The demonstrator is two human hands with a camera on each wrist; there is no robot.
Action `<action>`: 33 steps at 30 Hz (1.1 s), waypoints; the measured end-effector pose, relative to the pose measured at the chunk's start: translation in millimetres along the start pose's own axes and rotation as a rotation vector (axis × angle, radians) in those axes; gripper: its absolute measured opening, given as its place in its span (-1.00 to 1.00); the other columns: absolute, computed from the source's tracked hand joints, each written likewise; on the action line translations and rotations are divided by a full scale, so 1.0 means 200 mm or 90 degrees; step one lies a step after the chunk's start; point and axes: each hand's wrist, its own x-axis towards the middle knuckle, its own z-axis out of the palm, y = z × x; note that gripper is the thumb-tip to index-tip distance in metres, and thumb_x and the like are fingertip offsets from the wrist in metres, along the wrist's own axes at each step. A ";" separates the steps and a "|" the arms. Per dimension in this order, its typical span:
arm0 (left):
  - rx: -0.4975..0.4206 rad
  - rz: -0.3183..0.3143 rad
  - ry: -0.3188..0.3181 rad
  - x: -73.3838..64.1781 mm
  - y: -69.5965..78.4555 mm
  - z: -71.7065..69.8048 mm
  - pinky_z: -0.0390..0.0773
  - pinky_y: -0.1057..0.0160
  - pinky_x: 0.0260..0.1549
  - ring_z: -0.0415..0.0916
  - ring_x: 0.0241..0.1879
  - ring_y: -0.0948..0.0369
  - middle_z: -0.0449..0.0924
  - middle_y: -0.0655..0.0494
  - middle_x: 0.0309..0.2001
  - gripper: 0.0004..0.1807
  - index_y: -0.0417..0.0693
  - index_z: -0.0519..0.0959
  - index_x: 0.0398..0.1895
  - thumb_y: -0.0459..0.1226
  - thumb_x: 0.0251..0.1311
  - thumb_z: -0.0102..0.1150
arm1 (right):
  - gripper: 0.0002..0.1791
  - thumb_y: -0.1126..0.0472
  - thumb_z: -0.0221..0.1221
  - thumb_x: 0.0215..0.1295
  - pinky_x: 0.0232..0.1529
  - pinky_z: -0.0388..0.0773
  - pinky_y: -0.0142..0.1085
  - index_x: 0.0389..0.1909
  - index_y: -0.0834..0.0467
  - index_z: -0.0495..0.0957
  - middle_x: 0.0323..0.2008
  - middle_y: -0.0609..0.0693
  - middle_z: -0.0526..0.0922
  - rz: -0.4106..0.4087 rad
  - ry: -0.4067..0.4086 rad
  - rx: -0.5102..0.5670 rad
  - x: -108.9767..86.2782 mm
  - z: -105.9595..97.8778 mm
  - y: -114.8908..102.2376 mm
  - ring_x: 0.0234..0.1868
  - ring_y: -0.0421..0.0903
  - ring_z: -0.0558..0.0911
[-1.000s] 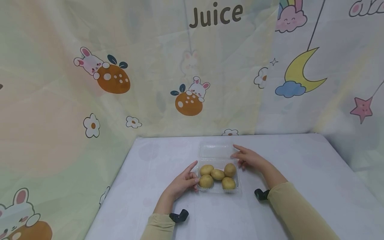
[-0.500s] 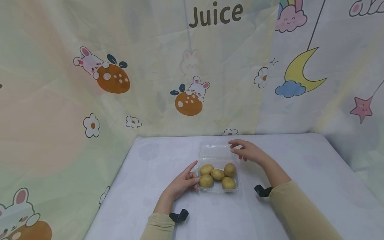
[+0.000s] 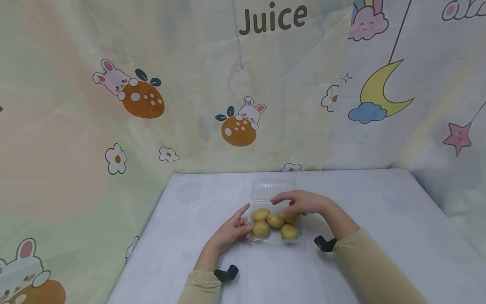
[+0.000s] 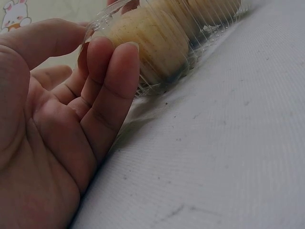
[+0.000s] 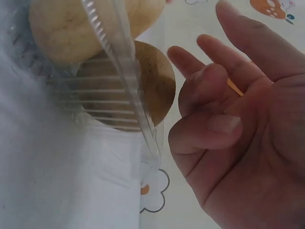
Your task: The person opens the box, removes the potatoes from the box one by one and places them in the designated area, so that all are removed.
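Observation:
A clear plastic clamshell box (image 3: 276, 242) stands on the table with its lid (image 3: 272, 189) folded back. Several yellow-brown potatoes (image 3: 261, 229) lie in its base. My left hand (image 3: 229, 232) holds the box's left wall between thumb and curled fingers; the left wrist view shows the fingertips at the ribbed side, beside a potato (image 4: 150, 40). Over the box's back right corner is my right hand (image 3: 309, 202), fingers loosely bent and holding nothing. It partly covers the back right potato (image 3: 291, 219). In the right wrist view the fingers are close to a potato (image 5: 157, 86) behind the rim.
A white cloth covers the table (image 3: 182, 228). Behind it hangs a printed curtain (image 3: 197, 139) with cartoon rabbits, a moon and flowers. A black wrist mount (image 3: 226, 273) sits at the left cuff and another mount (image 3: 325, 243) at the right.
My right hand has come from beside the lid's right edge, leftward and toward me, over the back right potato. The left hand and the box have stayed put.

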 end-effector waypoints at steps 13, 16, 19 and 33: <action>-0.001 -0.005 0.003 0.00 -0.01 0.00 0.69 0.17 -0.27 0.56 -0.42 0.26 0.51 0.15 -0.30 -0.07 0.26 -0.07 0.59 -0.23 0.29 0.26 | -0.45 0.12 0.25 0.31 -0.70 0.34 -0.37 0.32 -0.09 0.44 0.21 -0.06 0.59 0.025 -0.045 -0.041 0.05 0.03 -0.06 -0.70 -0.14 0.34; 0.000 -0.007 0.001 0.00 0.00 0.00 0.69 0.18 -0.26 0.56 -0.41 0.25 0.50 0.15 -0.30 -0.07 0.26 -0.07 0.59 -0.22 0.29 0.25 | -0.46 0.09 0.27 0.29 -0.52 0.48 -0.32 0.30 -0.11 0.46 0.19 -0.09 0.60 0.029 -0.047 -0.060 0.06 0.02 -0.06 -0.43 -0.15 0.54; 0.001 -0.006 -0.005 0.00 0.00 0.00 0.69 0.19 -0.25 0.57 -0.40 0.25 0.51 0.14 -0.28 -0.08 0.24 -0.09 0.60 -0.22 0.30 0.24 | -0.45 0.04 0.30 0.26 -0.25 0.59 -0.21 0.29 -0.12 0.47 0.18 -0.12 0.61 0.037 -0.043 -0.068 0.05 0.00 -0.04 -0.04 -0.12 0.59; -0.011 -0.008 -0.003 0.00 0.00 0.00 0.69 0.19 -0.26 0.55 -0.42 0.25 0.48 0.15 -0.31 -0.07 0.21 -0.10 0.60 -0.27 0.30 0.23 | -0.41 0.21 0.30 0.22 -0.22 0.58 -0.16 0.28 -0.20 0.49 0.23 -0.25 0.54 0.074 -0.025 -0.092 -0.04 -0.03 0.08 0.22 -0.07 0.47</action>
